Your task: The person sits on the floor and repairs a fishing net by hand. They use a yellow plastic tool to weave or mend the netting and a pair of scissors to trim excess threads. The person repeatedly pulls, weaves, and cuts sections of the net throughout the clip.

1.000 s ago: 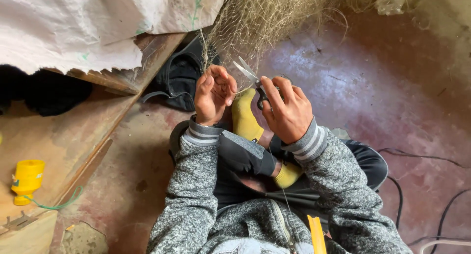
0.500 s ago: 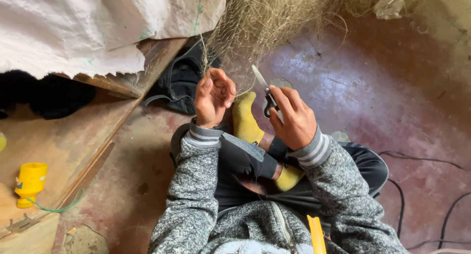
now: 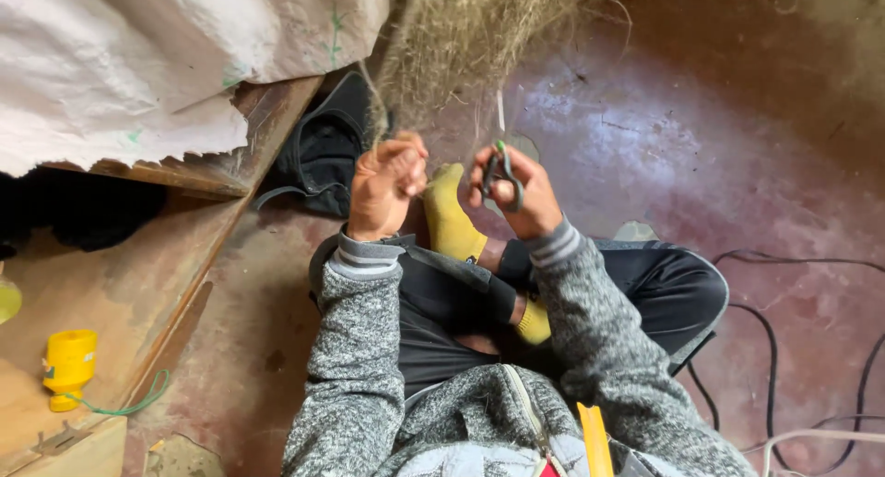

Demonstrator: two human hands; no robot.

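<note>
while the left hand (image 3: 387,184) pinches a tuft of the dry fibre bundle (image 3: 466,35) hanging at the far side, its grip closed tight on the strands, the right hand (image 3: 513,189) holds small scissors (image 3: 501,168) just beside it. i judge the trimming partly done: most of the bundle hangs ragged and uncut.

We are looking down at a worn, reddish-brown concrete floor (image 3: 701,164), with daylight glaring off its upper middle. Black cables (image 3: 811,348) are snaking along its right side. On the left, a low wooden platform (image 3: 120,283) is lying under a white woven sack (image 3: 138,62), carrying a yellow spool (image 3: 69,366).
</note>
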